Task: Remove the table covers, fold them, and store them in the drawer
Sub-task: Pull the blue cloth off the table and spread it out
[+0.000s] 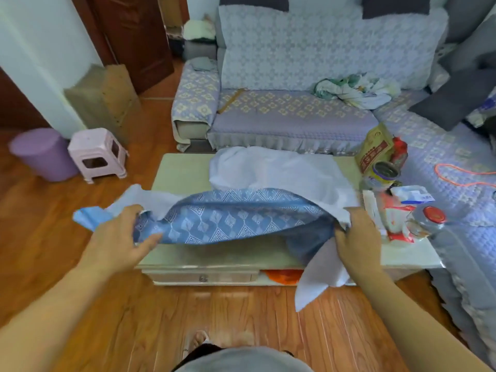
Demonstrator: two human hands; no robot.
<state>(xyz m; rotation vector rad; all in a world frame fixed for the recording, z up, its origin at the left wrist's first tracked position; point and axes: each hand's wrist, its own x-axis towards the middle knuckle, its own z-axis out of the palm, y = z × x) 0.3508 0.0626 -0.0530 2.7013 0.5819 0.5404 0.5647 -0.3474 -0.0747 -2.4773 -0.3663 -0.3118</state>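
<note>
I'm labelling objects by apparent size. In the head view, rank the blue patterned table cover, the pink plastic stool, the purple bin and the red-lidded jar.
1. Blue patterned table cover
2-3. Purple bin and pink plastic stool: these look alike in size, so they stay unranked
4. Red-lidded jar

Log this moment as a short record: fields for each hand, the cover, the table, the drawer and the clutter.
left hand: grips the cover's left end
right hand: grips the cover's right end
table cover: blue patterned, pale underside, lifted and stretched between both hands, far part lying on the table
table: low, pale top
drawer: closed, at the table's front
clutter: red-lidded jar, tin, packets at the table's right end
</note>
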